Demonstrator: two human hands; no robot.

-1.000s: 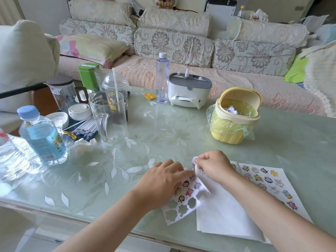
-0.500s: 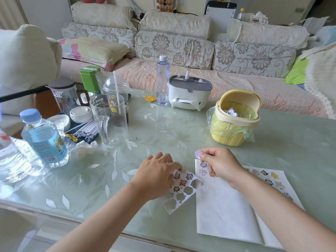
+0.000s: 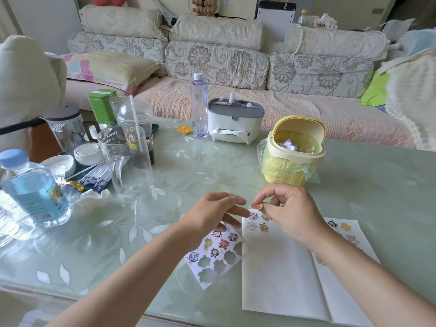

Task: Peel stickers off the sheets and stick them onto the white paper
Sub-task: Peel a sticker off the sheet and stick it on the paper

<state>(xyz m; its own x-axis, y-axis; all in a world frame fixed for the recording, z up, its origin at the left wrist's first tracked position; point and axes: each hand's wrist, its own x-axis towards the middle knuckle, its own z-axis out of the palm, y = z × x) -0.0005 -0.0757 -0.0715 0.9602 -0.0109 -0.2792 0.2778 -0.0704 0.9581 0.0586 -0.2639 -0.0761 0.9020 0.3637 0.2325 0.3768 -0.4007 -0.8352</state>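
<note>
My right hand [image 3: 286, 212] hovers above the top left corner of the white paper [image 3: 280, 272] and pinches a small peeled sticker [image 3: 256, 205] between thumb and forefinger. Several cartoon stickers sit on that corner of the paper. My left hand [image 3: 212, 218] rests with relaxed fingers on the upper end of a partly emptied sticker sheet [image 3: 215, 253], which shows cut-out holes and several stickers. A second sticker sheet [image 3: 346, 232] lies under my right forearm, partly hidden.
A yellow lidded mini bin [image 3: 295, 152] stands just beyond my hands. A white tissue box [image 3: 233, 121] and a clear bottle [image 3: 199, 107] stand further back. At the left are a glass jug [image 3: 127, 161], a lidded cup, a water bottle [image 3: 33, 187] and small dishes.
My right hand lifted off the sticker sheet with a peeled sticker and moved up over the paper's top corner. My left hand stayed on the sheet.
</note>
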